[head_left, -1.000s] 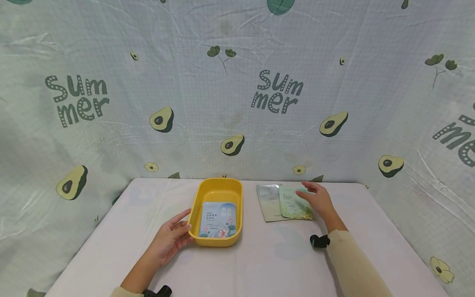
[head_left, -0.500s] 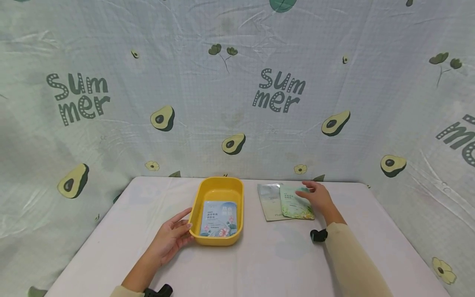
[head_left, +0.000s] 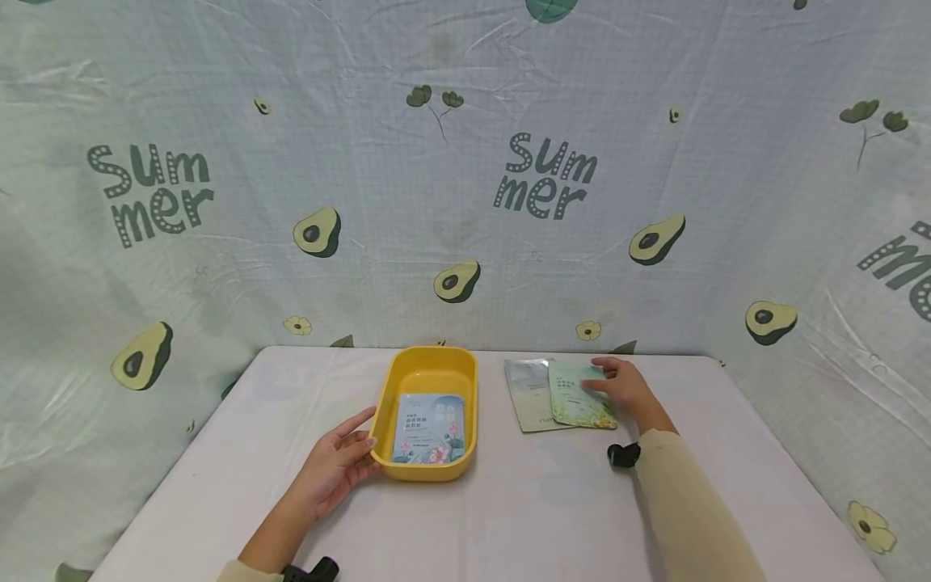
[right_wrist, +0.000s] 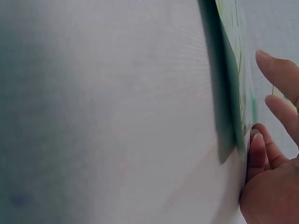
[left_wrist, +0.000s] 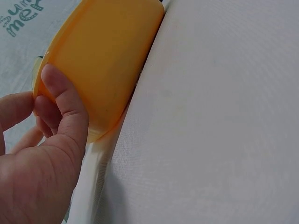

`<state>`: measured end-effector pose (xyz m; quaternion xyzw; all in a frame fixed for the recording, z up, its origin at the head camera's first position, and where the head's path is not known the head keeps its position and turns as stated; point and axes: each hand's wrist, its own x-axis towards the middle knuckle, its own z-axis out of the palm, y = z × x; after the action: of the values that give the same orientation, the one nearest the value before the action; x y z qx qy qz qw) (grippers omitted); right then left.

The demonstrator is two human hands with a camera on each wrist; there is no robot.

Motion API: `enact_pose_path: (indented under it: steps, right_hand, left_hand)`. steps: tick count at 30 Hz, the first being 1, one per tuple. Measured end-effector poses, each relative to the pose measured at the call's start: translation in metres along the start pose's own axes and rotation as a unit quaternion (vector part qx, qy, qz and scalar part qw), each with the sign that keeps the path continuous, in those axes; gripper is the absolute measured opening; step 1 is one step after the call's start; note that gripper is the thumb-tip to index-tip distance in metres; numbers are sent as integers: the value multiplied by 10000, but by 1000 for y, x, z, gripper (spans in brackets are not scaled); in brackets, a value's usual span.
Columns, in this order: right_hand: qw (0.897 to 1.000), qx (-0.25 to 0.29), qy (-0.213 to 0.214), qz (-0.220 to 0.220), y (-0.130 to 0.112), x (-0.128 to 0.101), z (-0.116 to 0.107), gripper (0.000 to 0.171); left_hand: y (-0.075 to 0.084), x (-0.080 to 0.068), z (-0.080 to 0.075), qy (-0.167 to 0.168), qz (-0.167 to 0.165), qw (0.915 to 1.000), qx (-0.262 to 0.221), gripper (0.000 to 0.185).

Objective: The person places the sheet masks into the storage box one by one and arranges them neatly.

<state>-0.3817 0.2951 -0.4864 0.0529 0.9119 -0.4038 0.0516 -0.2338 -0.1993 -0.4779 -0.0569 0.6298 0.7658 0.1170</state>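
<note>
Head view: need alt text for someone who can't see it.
A person's left hand grips the left rim of a yellow tray holding a blue floral sachet on a white table; the right hand is at the right side of a green sachet overlapping a silvery sachet. Behind: an avocado-print backdrop.

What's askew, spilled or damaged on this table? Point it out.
Only one thing, and it's minor: the silver packet lies at a slant, partly covered by the green packet, so the pair looks untidy. I see no spill or damage; the blue packet lies inside the yellow tray.
</note>
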Motion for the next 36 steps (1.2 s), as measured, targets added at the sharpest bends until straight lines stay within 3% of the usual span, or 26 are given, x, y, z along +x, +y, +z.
enact_pose_path:
  steps: [18, 36]
  right_hand:
    - [9986, -473, -248, 17, -7, -3, 0, 80]
    - [9986, -342, -208, 358, -7, 1, -2, 81]
  left_hand:
    - [-2, -1, -2, -46, -6, 10000, -7, 66]
    - [0, 1, -2, -82, -51, 10000, -9, 65]
